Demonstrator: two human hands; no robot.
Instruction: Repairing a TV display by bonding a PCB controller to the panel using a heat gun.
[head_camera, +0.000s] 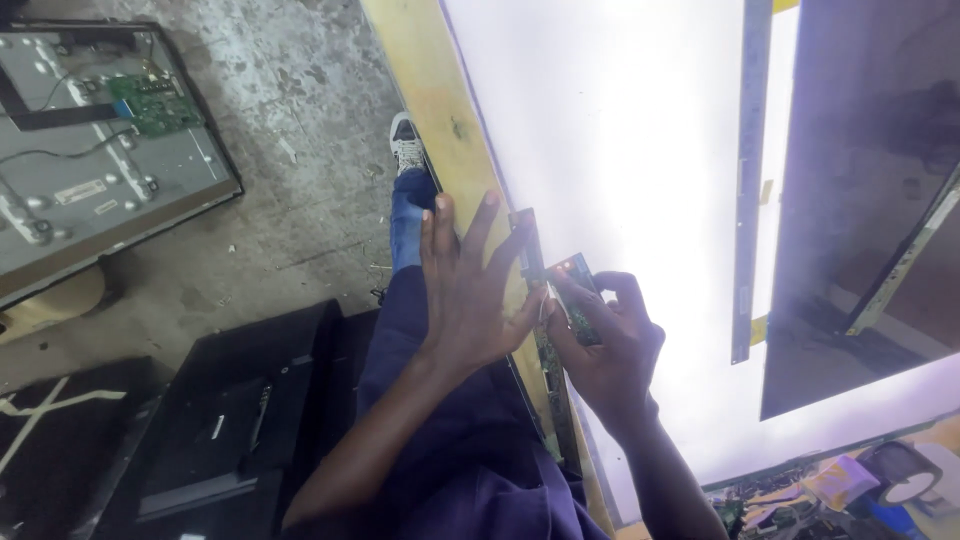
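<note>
My right hand (608, 345) pinches a small green circuit board (572, 280) at the edge of a large glowing white panel (620, 150). My left hand (470, 290) is spread flat, fingers apart, next to that board, its thumb touching a narrow dark strip board (527, 245) that runs along the panel's edge. A yellow wooden edge (440, 110) of the table lies under the panel. My legs in blue trousers (440, 440) and a grey shoe (405, 142) show below.
An opened screen back with a green circuit board (155, 102) lies on the concrete floor at upper left. Dark screen casings (220, 420) lie at lower left. A dark sheet (860, 200) and a long metal strip (748, 180) lie on the glowing panel.
</note>
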